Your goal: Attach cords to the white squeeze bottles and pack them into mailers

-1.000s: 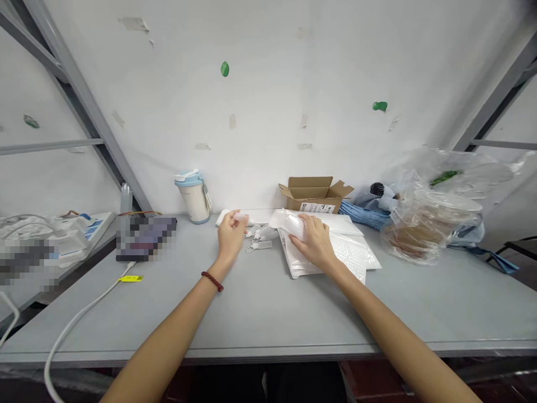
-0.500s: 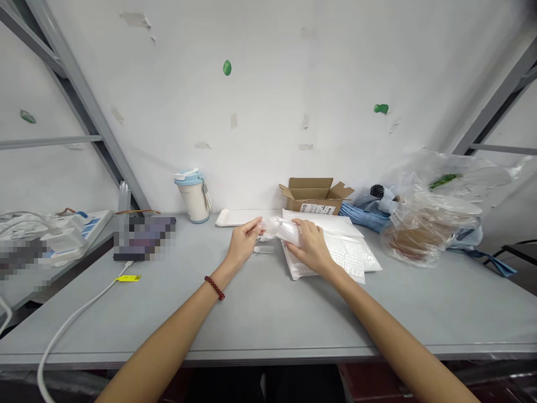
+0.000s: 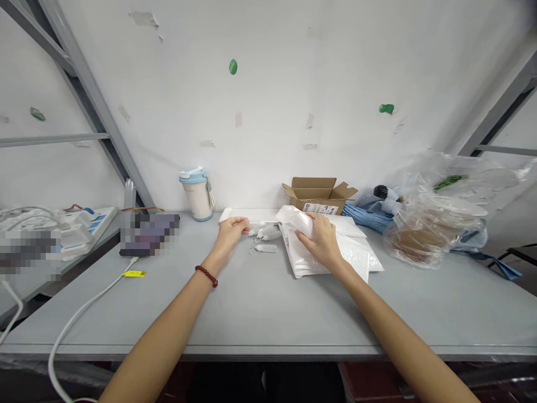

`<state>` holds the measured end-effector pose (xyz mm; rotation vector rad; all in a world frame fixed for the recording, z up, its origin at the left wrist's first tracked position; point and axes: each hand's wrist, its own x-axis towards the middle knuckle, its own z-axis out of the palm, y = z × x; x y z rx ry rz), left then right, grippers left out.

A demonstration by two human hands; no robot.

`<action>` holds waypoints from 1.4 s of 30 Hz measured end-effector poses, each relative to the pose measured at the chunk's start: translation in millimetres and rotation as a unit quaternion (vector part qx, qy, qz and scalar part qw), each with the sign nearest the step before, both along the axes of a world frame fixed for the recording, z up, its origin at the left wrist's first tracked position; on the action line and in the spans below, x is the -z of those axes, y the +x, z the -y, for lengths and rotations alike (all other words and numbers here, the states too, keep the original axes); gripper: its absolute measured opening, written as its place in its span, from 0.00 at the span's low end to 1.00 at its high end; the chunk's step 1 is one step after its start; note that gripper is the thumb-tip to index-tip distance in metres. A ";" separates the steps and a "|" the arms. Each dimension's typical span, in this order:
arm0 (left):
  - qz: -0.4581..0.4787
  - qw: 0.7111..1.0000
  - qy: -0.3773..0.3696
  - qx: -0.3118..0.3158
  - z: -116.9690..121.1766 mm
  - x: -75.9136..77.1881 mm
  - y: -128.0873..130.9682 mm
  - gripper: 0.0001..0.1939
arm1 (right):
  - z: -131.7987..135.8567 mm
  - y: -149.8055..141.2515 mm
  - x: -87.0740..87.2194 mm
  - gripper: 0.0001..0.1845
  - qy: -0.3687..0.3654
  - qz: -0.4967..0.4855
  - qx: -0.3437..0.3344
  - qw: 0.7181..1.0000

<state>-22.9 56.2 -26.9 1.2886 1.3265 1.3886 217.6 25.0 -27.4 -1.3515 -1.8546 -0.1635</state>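
Note:
My right hand (image 3: 322, 238) is wrapped round a white translucent plastic bag (image 3: 296, 218), its open-looking end pointing left. Under that hand lies a stack of white bubble mailers (image 3: 348, 254). My left hand (image 3: 230, 234) has its fingers pinched together near the table; whatever is between them, if anything, is hidden. Just right of its fingertips lie several small white tag-like pieces (image 3: 268, 232) with thin loops. One more such piece (image 3: 265, 248) lies apart, closer to me. A long flat white package (image 3: 260, 215) rests behind the left hand.
An open cardboard box (image 3: 315, 204) stands at the wall, beside blue fabric (image 3: 369, 217) and a clear plastic bag with containers (image 3: 432, 229). To the left are a tumbler (image 3: 198, 196), a blurred dark device (image 3: 151, 235) with a white cable (image 3: 90, 299), and power strips (image 3: 90, 232).
Several small white pieces now lie on the table between my hands. My left hand has moved left, away from the bag, and my right hand still holds the bag, its end raised slightly.

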 end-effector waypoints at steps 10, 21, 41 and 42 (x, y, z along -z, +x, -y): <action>-0.060 0.987 0.006 0.148 4.4 1.4 13.8 0.23 | 12.0 -8.7 -3.4 0.22 0.011 0.136 -0.125 0.983; -0.106 0.956 -0.074 0.264 20.6 -7.3 17.3 0.21 | 17.6 -14.5 -1.8 0.25 0.105 0.273 -0.106 0.950; -0.071 0.977 -0.018 0.203 37.0 -13.2 40.3 0.26 | 23.1 -30.1 7.0 0.22 0.210 0.229 -0.066 0.948; -0.059 0.975 -0.017 0.212 37.8 -13.9 41.1 0.26 | 23.0 -30.0 7.4 0.22 0.218 0.227 -0.069 0.947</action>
